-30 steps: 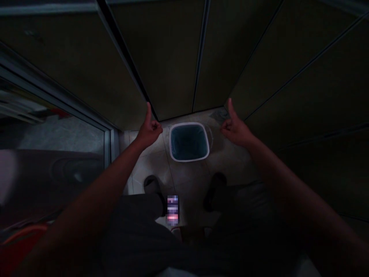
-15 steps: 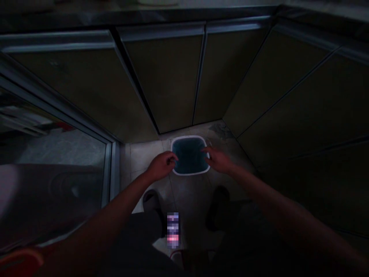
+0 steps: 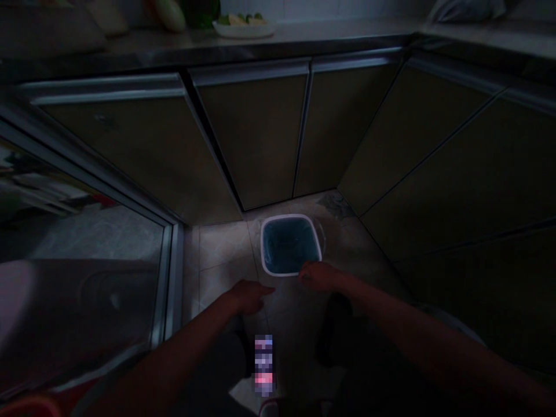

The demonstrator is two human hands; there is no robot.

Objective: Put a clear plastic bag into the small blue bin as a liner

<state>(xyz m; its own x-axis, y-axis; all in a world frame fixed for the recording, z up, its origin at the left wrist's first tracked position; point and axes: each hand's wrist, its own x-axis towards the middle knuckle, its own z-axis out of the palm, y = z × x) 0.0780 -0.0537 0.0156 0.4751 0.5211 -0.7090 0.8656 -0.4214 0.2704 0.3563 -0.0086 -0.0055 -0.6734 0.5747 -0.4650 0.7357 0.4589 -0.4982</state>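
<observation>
A bin with a white rim (image 3: 284, 274) and a blue-green lining stands on the tiled floor in front of the cabinets. My left hand (image 3: 249, 295) is just below the bin's near left corner, apart from it, index finger stretched out and nothing seen in it. At the near right corner is my right hand (image 3: 316, 276), its fingers curled down by the rim; whether they touch it or hold anything is too dark to tell.
Cabinet doors (image 3: 256, 139) rise behind and to the right, under a counter (image 3: 347, 30) with a plate of food (image 3: 244, 30). A glass door frame (image 3: 169, 278) is at left. A blurred-out phone-like thing (image 3: 263, 365) lies low between my legs.
Both hands have moved from the bin's sides back toward me. The left one has left the rim. The view has tilted up, showing more of the counter.
</observation>
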